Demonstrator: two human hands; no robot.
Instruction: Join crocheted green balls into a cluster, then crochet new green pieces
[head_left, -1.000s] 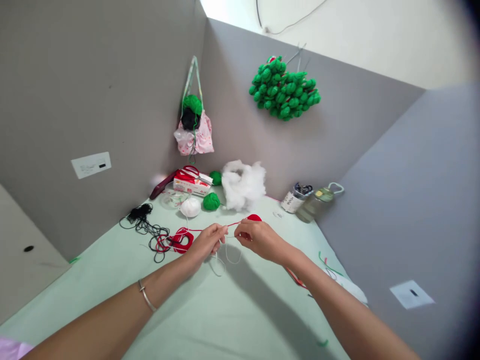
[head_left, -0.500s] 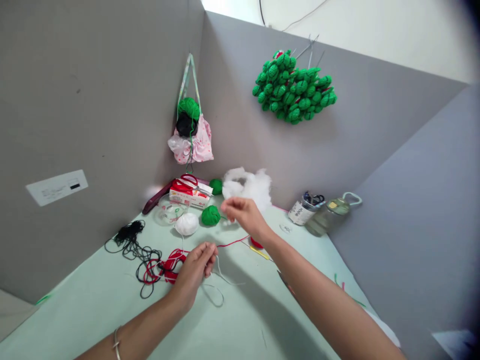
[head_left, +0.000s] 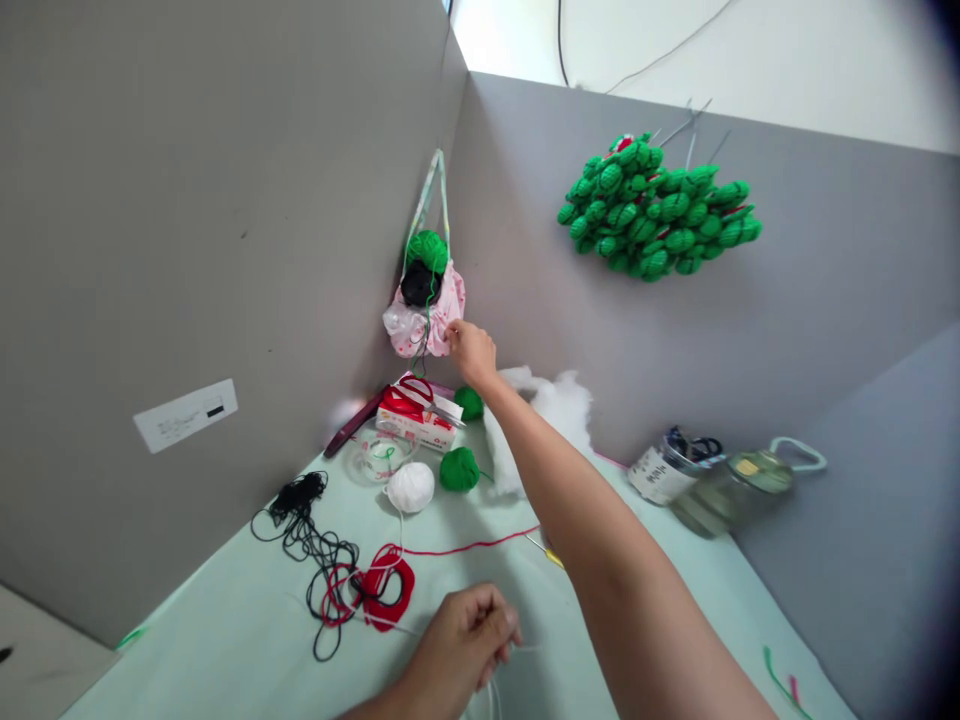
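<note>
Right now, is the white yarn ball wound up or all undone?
Mostly wound up: the white yarn ball sits round; a strand trails from it.

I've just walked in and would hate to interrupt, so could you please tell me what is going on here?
A person works with yarn: the left hand holds a white strand low over the table, while the right hand is stretched out toward the pink bag. Whether they touch is unclear. A white ball and a green ball lie on the table.
</note>
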